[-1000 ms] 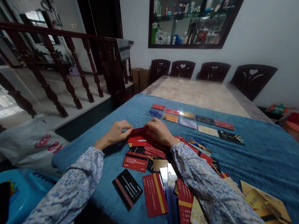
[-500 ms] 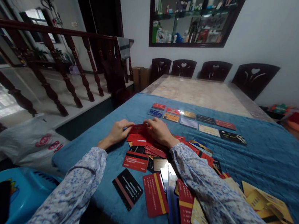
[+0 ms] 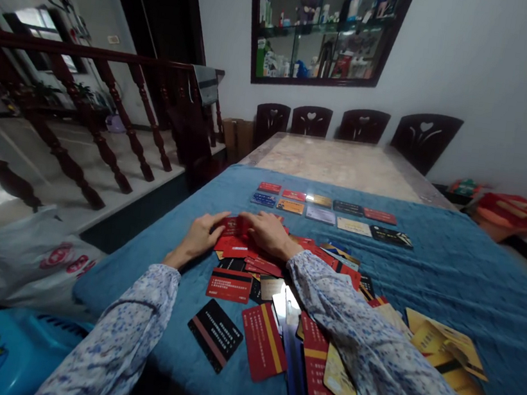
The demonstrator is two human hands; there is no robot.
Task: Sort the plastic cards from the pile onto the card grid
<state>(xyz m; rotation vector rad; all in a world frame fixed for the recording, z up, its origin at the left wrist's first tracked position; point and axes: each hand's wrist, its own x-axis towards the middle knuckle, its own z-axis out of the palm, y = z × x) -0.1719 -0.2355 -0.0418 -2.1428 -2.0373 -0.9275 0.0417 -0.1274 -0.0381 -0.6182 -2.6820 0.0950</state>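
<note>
My left hand (image 3: 200,234), thumb and forefinger parted, and right hand (image 3: 268,232), grip unclear, are flanking a red rectangular card (image 3: 231,227). Its long axis is running between them, near the blue cloth surface's (image 3: 156,238) left edge.

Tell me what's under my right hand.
Overlapping red cards show around your right hand, on the blue cloth. Whatever lies directly under the palm is covered, so I can't tell what or how many.
</note>
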